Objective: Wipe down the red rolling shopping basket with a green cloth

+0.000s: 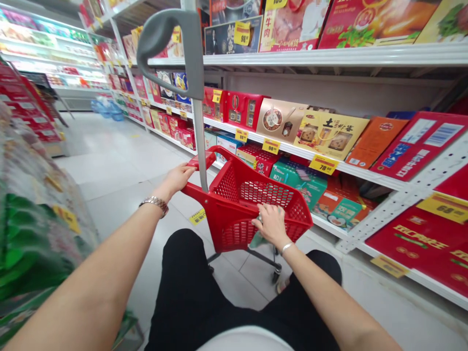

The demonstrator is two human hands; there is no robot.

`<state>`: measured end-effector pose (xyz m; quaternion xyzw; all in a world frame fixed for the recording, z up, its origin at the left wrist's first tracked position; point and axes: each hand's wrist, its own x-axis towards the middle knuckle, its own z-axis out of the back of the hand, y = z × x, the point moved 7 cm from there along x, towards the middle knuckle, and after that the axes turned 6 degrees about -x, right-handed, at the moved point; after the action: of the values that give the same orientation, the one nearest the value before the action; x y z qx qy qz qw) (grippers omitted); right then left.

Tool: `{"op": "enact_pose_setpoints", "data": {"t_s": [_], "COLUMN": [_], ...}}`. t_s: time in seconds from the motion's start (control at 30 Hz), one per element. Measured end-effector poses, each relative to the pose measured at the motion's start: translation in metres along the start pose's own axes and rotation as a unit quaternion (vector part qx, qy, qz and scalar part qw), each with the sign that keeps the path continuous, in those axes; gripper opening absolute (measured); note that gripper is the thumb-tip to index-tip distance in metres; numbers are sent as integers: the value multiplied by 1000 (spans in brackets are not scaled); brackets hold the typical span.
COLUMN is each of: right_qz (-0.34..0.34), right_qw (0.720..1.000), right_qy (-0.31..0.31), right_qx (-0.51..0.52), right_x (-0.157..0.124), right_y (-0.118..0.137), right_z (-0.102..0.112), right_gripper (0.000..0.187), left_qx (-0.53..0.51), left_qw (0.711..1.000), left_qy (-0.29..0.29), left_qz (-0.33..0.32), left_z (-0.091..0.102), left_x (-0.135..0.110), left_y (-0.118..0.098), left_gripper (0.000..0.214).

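A small red shopping cart (234, 195) with a perforated basket stands before my knees, its grey pole and loop handle (192, 53) rising on the near left. My left hand (178, 178), with a metal watch at the wrist, is closed around the red bar at the cart's left end. On the near rim of the basket lies my right hand (271, 222), its fingers bent over the edge. A grey-green cloth (258, 240) shows under that palm and hangs against the basket's outer side; most of it is hidden by the hand. The visible inside of the basket holds no goods.
White shelves (329, 56) with boxed goods and yellow price tags run along the right, close to the cart. Green packages (29, 243) are stacked at the near left. The tiled aisle (106, 146) leads back to large water bottles (109, 109) and a lit display case (54, 58).
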<state>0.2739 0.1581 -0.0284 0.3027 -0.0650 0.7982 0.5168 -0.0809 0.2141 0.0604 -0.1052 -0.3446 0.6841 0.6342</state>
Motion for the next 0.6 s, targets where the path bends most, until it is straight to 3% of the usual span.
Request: {"op": "enact_pose_setpoints", "data": {"t_s": [0.07, 0.17, 0.27, 0.4, 0.5, 0.6], "right_qz": [35, 71, 90, 107, 82, 34], "right_qw": [996, 991, 993, 988, 983, 982], "right_qy": [27, 40, 50, 58, 18, -79], "right_qx": [-82, -108, -53, 97, 165, 168], "right_x": [-25, -42, -34, -17, -7, 3], "right_y": [3, -10, -37, -58, -56, -47], "right_z": [-11, -21, -23, -13, 0, 10], "right_gripper": [49, 68, 69, 64, 55, 48], "left_qx": [6, 17, 34, 48, 50, 47], "left_qw": [1000, 1000, 999, 998, 998, 998], "left_qy": [2, 0, -1, -5, -9, -12], "left_qz": [7, 17, 27, 30, 34, 37], "left_z": [0, 2, 2, 2, 2, 2], "left_x": [-2, -6, -9, -12, -13, -14], "left_y": [-3, -8, -11, -13, -13, -12], "left_gripper": [48, 47, 47, 49, 48, 48]}}
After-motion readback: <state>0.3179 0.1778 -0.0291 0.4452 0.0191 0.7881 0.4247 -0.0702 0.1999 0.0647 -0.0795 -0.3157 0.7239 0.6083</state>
